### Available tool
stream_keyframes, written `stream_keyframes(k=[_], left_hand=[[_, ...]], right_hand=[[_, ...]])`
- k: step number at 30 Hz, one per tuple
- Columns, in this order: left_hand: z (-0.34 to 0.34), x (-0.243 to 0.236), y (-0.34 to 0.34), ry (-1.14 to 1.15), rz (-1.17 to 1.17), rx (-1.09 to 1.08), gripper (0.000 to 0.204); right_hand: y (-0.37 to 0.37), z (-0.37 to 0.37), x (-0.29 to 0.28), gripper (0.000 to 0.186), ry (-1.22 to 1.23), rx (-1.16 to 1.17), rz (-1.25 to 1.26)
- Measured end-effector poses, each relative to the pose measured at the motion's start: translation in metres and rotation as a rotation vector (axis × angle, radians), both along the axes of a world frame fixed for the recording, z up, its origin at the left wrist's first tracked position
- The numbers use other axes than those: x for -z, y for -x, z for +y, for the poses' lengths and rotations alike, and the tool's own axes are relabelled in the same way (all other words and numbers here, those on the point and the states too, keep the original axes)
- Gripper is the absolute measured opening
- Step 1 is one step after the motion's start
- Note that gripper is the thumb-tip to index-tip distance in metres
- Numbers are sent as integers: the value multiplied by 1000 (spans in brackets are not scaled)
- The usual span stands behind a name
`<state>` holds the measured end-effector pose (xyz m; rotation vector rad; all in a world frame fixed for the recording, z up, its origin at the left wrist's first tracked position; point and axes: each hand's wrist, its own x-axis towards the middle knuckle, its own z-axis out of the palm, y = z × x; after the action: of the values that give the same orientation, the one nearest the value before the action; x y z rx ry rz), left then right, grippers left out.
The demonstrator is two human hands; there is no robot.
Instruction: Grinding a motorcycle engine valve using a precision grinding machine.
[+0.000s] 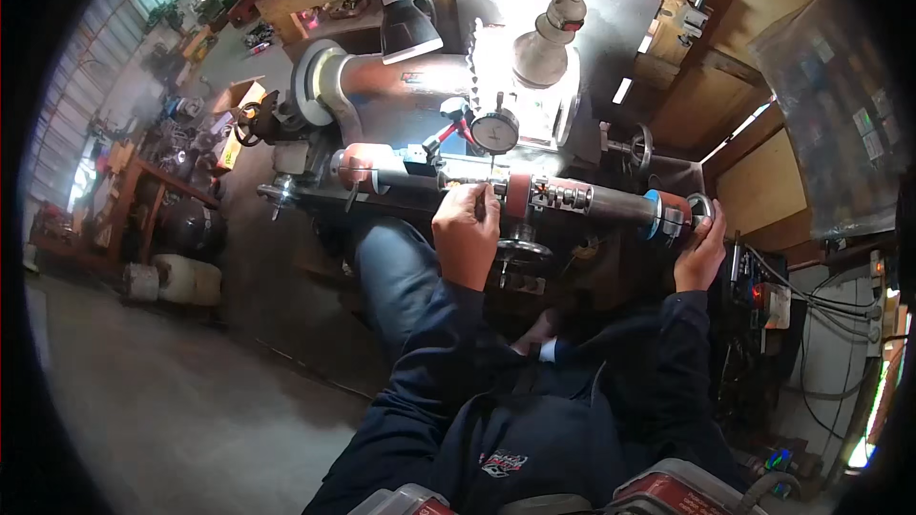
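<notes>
The left of two fisheye cameras on my head gives this view, looking steeply down and forward over my jacket (534, 415). My sleeves (439, 353) enter from the lower edge; my left hand (465, 231) sits near the middle, close to the lens, and my right hand (699, 256) farther right. The machine (420, 76) stands just beyond them, across the upper half. The wide lens takes in the floor (191, 391) and the corrugated wall (91, 67) at left, bending straight edges toward its dark round rim

Both arms reach forward: the dark-sleeved left arm (420, 377) ends in a central left grip (467, 225), fingers curled; the right arm (676, 353) extends outward, right grip (703, 248) bent-fingered.
</notes>
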<state>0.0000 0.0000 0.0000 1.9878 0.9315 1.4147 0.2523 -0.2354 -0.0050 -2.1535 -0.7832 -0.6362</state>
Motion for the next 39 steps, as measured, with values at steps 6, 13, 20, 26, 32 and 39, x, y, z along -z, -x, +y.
stream_keyframes(k=[6, 13, 20, 26, 32, 39], left_hand=[[-3, -10, -15, 58, 32, -93, 17], [-8, -6, -14, 32, 188, -124, 16], [-5, 3, -6, 194, -63, 80, 16], [8, 3, 5, 120, 4, 223, 12], [15, 3, 10, 98, 28, 306, 10], [17, 0, 12, 114, 46, 337, 7]], right_hand=[[2, 6, -3, 33, -7, 14, 29], [6, 3, -5, 33, 5, 14, 11], [5, 3, -5, 32, 1, -9, -13], [5, 2, -5, 32, -2, -23, -19], [6, 3, -6, 33, 8, 2, -18], [7, 3, -6, 33, 15, 11, -11]])
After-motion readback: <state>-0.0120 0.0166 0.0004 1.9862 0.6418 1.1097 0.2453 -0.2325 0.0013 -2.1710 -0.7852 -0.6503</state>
